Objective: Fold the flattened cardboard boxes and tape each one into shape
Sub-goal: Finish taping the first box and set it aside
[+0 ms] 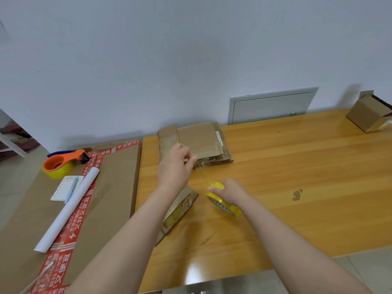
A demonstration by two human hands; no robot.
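The left grip point(178, 159) pinches one stack of flattened boxes point(199, 141), the right grip point(230, 192) clutches one tape roll point(222, 205), one folded box point(363, 115) stands apart.

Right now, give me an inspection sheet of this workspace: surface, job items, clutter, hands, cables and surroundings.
Surface: wooden table, one dark smudge.
Job's things: stack of flattened boxes at far edge; one flattened box under the left forearm; yellow tape roll; folded box far right.
Clutter: large carton beside the table carrying tape dispenser, paper roll, notepad.
Hands: left hand at the stack's near edge, fingers curled, grip unclear; right hand grips the tape roll.
Cables: nothing seen.
Surroundings: white wall, access panel, tiled floor.
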